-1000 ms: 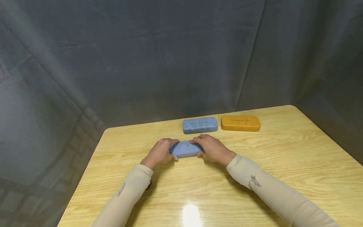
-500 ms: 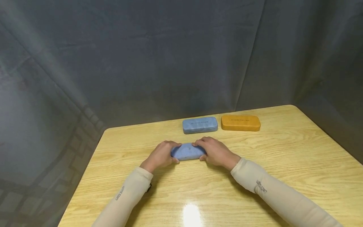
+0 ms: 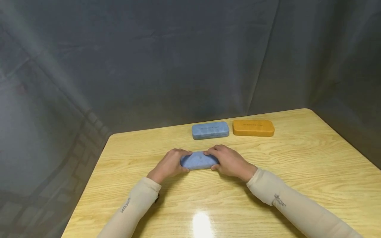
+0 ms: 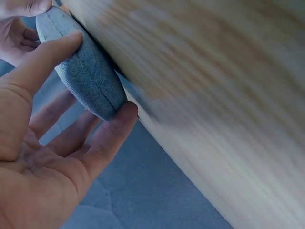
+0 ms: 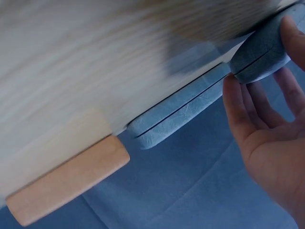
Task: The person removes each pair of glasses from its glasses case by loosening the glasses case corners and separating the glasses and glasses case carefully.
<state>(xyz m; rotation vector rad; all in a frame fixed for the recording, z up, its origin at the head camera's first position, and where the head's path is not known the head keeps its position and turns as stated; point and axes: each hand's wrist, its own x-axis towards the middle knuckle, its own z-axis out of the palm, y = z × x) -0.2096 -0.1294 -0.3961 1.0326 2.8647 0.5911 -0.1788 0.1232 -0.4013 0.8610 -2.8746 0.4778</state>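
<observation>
Just beyond the pale sleeves (image 3: 134,198), the left hand (image 3: 170,164) and the right hand (image 3: 231,161) gripped opposite ends of a violet-blue case (image 3: 198,160), thumbs on its near side and fingers on its far side (whether it touched the table (image 3: 190,191) was hard to tell). Equal pressure and matched height at both ends seemed the best way to keep it level. Past it, glossy wood grain ran under a second blue case (image 3: 210,130) and, just beside that, an orange case (image 3: 253,128); dark grey cloth (image 3: 178,66) hung behind.

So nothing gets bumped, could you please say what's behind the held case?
A blue case and, further right, an orange case; the held case hides some table from the head view.
</observation>
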